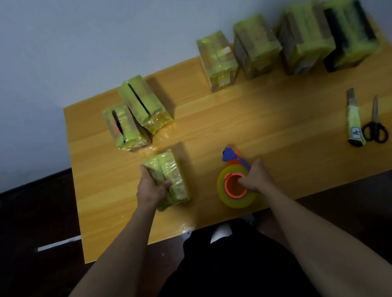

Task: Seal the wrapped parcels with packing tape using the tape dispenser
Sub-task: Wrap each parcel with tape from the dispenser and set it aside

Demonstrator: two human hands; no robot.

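A small parcel (172, 174) wrapped in yellow-green bubble film lies near the front of the wooden table (271, 122). My left hand (151, 187) grips its near left side, thumb on top. To its right stands the tape dispenser (234, 182), an orange core with a yellowish tape roll and a blue and orange cutter head pointing away. My right hand (256, 177) holds it, thumb inside the orange core. Two more wrapped parcels (137, 113) lean together at the table's left rear.
Several wrapped parcels (285, 41) stand in a row along the wall at the back right. A utility knife (353, 120) and black-handled scissors (375, 125) lie at the right edge. The table's front edge is close to my body.
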